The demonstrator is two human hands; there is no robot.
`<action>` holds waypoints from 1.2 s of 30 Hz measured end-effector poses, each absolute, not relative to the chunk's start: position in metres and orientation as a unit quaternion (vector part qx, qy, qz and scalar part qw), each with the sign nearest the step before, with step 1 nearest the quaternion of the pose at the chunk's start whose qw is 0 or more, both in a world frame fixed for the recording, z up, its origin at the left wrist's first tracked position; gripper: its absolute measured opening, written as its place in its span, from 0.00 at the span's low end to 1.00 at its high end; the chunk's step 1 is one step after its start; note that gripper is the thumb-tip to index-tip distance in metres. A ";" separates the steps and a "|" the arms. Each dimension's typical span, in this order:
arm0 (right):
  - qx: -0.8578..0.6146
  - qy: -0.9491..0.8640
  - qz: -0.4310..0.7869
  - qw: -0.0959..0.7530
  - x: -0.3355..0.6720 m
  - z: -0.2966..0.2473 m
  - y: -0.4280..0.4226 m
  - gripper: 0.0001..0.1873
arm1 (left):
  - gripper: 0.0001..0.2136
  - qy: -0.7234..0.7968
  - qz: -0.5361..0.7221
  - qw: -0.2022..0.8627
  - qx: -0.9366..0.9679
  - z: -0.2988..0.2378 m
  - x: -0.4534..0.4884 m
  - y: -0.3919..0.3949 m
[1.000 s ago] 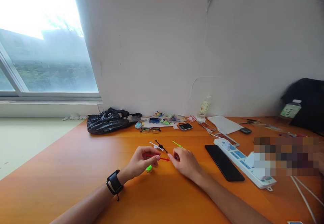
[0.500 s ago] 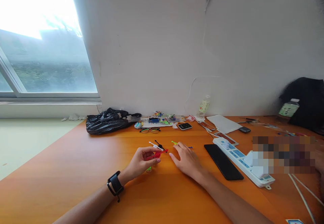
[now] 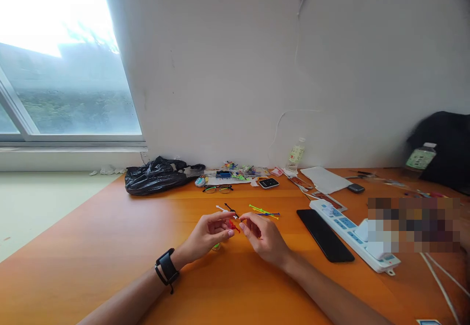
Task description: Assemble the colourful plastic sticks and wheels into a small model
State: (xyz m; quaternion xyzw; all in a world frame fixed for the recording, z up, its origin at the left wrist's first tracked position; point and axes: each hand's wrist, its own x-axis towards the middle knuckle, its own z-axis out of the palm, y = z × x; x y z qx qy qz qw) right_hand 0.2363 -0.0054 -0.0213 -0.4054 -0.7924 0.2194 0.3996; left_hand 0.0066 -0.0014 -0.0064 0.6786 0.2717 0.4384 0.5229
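My left hand (image 3: pixel 209 233) is closed around a small red plastic piece (image 3: pixel 234 226), which pokes out between its fingertips. Close beside it, my right hand (image 3: pixel 266 239) has thumb and forefinger pinched near the red piece; what sits between them is too small to make out. Behind the fingers lie a thin white plastic stick (image 3: pixel 221 208) and a black one (image 3: pixel 228 207), both partly covered by my hands. Yellow-green sticks (image 3: pixel 262 209) and a blue stick (image 3: pixel 270 214) rest beyond my right hand. Under the left hand a small clear and green round item (image 3: pixel 216 247) shows in part.
Right of my hands lie a black phone (image 3: pixel 325 235) and a white power strip (image 3: pixel 348 232) with cables. Along the wall are a black plastic bag (image 3: pixel 157 175), glasses (image 3: pixel 218 189), small bagged parts (image 3: pixel 235 174), a small black-and-white device (image 3: pixel 269 183) and a bottle (image 3: pixel 294 156).
My right hand has moved left from the yellow-green and blue sticks, uncovering them, and now pinches close to the left hand. The red piece has turned and shows less between the left fingers.
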 end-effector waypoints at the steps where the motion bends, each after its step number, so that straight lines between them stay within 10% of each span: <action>1: -0.405 -0.786 0.237 0.402 0.236 -0.023 -0.004 0.10 | 0.20 0.277 0.447 0.536 0.661 -0.008 0.006 0.000; 16: -0.331 -0.559 0.634 0.419 0.231 -0.020 0.004 0.29 | 0.15 0.322 0.465 0.573 0.593 0.001 0.000 -0.002; 24: -0.322 -0.560 0.670 0.366 0.236 -0.017 -0.002 0.24 | 0.17 0.329 0.476 0.550 0.603 0.000 0.000 -0.001; 36: -0.289 -0.587 0.655 0.378 0.245 -0.007 -0.003 0.44 | 0.18 0.340 0.474 0.551 0.597 0.004 0.002 -0.004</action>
